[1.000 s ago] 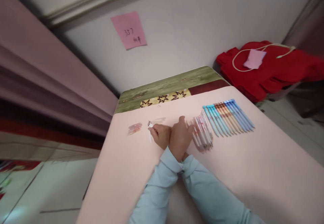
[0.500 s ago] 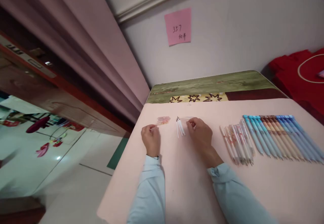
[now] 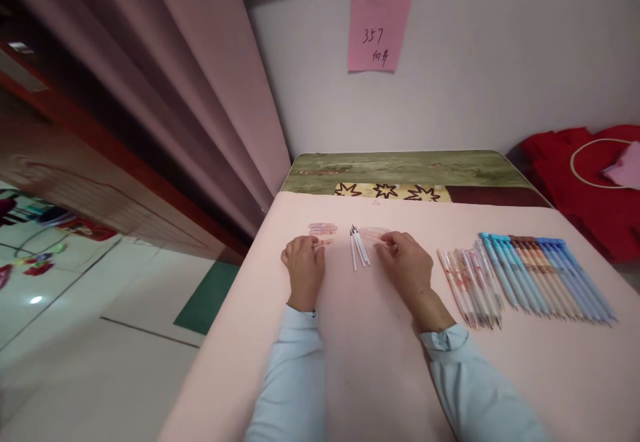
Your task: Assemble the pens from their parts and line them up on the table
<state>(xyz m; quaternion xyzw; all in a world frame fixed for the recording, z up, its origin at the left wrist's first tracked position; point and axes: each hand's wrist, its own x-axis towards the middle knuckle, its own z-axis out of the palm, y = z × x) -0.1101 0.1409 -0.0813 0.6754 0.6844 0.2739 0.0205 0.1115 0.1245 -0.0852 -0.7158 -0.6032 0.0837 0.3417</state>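
My left hand (image 3: pixel 303 273) is at the table's far left, thumb and fingers around a short clear pen tube with reddish print (image 3: pixel 323 243). Just beyond it lies a small row of similar printed tubes (image 3: pixel 323 228). Between my hands, several white pen refills (image 3: pixel 359 249) with dark tips lie loosely side by side. My right hand (image 3: pixel 409 274) is to their right, thumb and index finger bent together at the end of some clear pen tubes (image 3: pixel 373 233). Those fingertips partly cover the tubes, so whether one is gripped is unclear.
On the right lie clear printed pens (image 3: pixel 470 285) and a row of blue, brown and light-blue pens (image 3: pixel 550 279). A pink cover (image 3: pixel 370 349) lies over the patterned green table (image 3: pixel 480 169). Red cloth (image 3: pixel 555 169) is at the right, a pink curtain (image 3: pixel 210 82) at the left.
My left hand has moved slightly forward, and its fingers have spread over the printed tube it was pinching. My right hand stays by the clear tubes. The camera view has shifted.
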